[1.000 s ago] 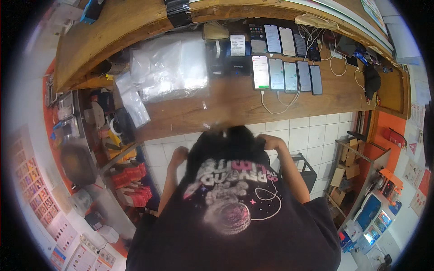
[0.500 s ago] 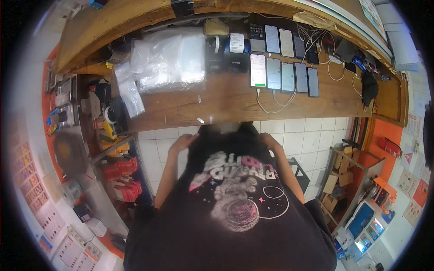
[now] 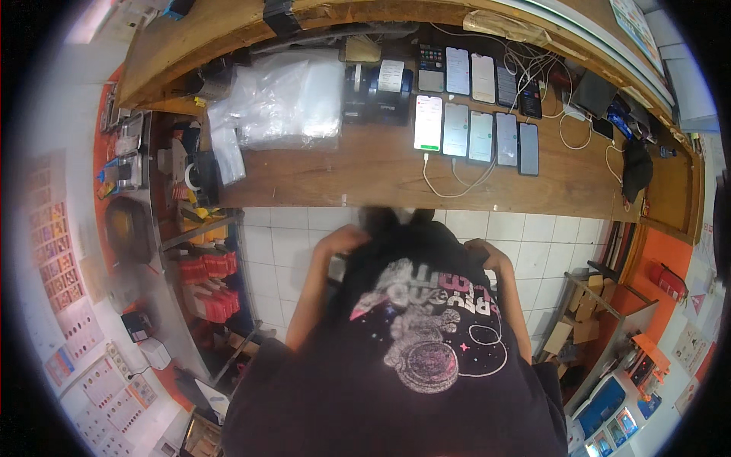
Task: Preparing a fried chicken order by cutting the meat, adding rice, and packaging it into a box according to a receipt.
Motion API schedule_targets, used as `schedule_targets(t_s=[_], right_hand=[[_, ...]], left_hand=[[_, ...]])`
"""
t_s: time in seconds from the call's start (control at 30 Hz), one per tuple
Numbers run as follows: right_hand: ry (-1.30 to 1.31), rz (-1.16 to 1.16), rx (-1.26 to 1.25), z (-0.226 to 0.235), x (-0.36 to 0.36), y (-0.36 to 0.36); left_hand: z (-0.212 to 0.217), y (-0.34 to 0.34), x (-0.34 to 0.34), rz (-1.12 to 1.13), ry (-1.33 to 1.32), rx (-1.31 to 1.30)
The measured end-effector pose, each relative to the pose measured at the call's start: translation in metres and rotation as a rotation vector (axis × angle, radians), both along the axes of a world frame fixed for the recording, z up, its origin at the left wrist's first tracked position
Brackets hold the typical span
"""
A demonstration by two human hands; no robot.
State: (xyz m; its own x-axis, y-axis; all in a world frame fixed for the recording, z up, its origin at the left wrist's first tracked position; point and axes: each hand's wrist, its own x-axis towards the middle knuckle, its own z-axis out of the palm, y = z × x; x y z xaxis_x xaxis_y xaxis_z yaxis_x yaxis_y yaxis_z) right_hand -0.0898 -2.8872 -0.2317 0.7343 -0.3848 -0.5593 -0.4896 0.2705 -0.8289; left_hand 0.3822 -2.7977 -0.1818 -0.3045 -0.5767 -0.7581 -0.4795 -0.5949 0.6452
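My left hand (image 3: 344, 240) is low in front of the wooden table (image 3: 365, 179), against the left side of my black printed T-shirt (image 3: 426, 320). Its fingers are smeared by motion and run into the dark cloth. On the other side my right hand (image 3: 488, 254) lies bent inward at the shirt's right edge, its fingertips partly hidden. Whether either one grips the fabric cannot be made out. Beyond both hands, several smartphones (image 3: 455, 129) lie in two rows on the table, some with lit screens. A white charging cable (image 3: 438, 190) loops in front of them.
Clear plastic bags (image 3: 289, 99) cover the table's left part, beside two black boxlike devices, one with a white paper slip (image 3: 391, 76). Tangled cables (image 3: 525, 57) and a dark pouch (image 3: 637, 169) are at the right. Shelves with red packets (image 3: 209, 282) stand left, cardboard boxes (image 3: 582, 308) right.
The view has tilted and shifted a little. Both hands appear slightly farther right in the picture, and my left hand has moved inward over the shirt's edge. The phones and bags stay in place.
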Motion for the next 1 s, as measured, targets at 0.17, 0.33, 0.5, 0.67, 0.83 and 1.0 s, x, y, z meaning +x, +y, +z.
schedule_targets(t_s=[0.17,0.33,0.5,0.67,0.83,1.0], right_hand=[[-0.006,0.138,-0.005,-0.024,0.009,-0.014],[0.129,0.157,-0.110,-0.041,0.051,-0.011],[0.210,0.037,-0.049,-0.028,0.087,-0.002],[0.231,0.095,-0.310,-0.015,0.125,-0.009],[0.113,0.149,-0.557,0.021,0.169,-0.051],[0.150,-0.106,-0.465,0.071,0.217,-0.114]], left_hand=[[-0.007,0.002,0.019,0.051,0.020,-0.196],[-0.017,-0.006,0.058,0.041,0.037,-0.237],[-0.034,-0.002,0.094,0.134,0.045,-0.174],[-0.073,0.041,0.130,0.274,-0.040,-0.179],[-0.129,0.100,0.178,-0.025,-0.026,-0.280],[-0.151,0.152,0.196,0.020,-0.041,-0.146]])
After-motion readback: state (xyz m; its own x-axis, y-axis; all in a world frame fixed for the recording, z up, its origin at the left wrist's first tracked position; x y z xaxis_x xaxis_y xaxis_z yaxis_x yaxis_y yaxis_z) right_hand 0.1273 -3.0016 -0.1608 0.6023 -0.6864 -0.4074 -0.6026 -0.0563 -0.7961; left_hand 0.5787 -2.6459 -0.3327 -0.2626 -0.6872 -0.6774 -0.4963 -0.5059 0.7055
